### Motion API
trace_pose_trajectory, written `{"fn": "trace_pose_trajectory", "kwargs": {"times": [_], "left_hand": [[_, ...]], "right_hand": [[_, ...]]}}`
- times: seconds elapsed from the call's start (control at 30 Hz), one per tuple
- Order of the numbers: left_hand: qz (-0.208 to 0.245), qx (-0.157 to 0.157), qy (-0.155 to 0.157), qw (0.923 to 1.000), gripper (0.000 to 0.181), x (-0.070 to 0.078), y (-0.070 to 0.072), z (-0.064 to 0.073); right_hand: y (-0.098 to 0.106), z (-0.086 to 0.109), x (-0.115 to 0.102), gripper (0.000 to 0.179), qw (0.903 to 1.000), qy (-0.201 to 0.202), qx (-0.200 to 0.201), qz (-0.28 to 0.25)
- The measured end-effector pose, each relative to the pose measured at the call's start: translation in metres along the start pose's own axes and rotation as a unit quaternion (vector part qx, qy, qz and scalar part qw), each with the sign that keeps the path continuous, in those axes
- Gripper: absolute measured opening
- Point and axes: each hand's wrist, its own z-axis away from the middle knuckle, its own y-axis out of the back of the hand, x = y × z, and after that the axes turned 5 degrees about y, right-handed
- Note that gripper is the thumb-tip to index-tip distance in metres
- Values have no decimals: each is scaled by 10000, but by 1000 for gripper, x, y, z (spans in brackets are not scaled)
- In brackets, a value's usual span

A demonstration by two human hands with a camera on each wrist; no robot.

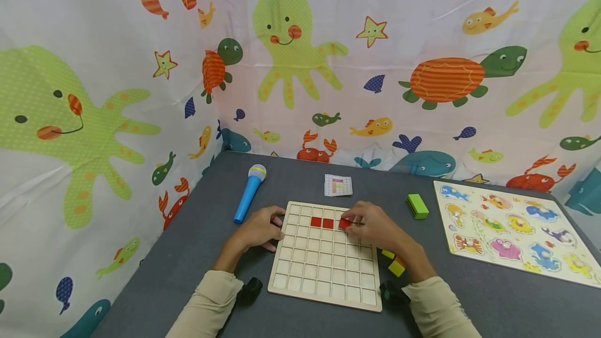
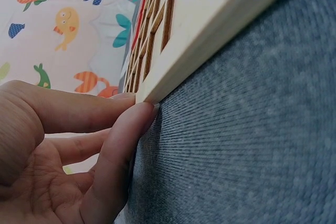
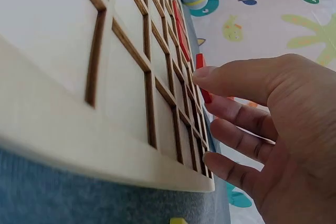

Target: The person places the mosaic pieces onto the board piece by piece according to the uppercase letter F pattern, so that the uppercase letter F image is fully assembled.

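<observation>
A wooden grid board lies flat on the dark table. Two red square tiles sit side by side in cells of its upper part. With thumb and index finger my right hand pinches a third red tile, tilted on edge close over the grid, to the right of those two. Its other fingers spread loosely in the right wrist view. At the board's upper left edge, my left hand grips the rim between thumb and index finger.
Yellow tiles lie beside the board, partly under the right forearm. Beyond it are a blue toy microphone and a small pattern card. Stacked green tiles and a sea-animal puzzle are rightward. A printed curtain borders the table.
</observation>
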Motion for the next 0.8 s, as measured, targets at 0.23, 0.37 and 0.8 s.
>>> {"fn": "trace_pose_trajectory", "kwargs": {"times": [0.23,0.37,0.8], "left_hand": [[37,-17,-16,10000,62,0,1,1],[20,-8,-4,10000,62,0,0,1],[24,-22,-3,10000,61,3,1,4]], "right_hand": [[-2,-4,-2,27,10000,-17,-41,22],[-5,-7,-1,26,9999,-56,-68,51],[-6,-11,-2,25,10000,22,-18,86]]}}
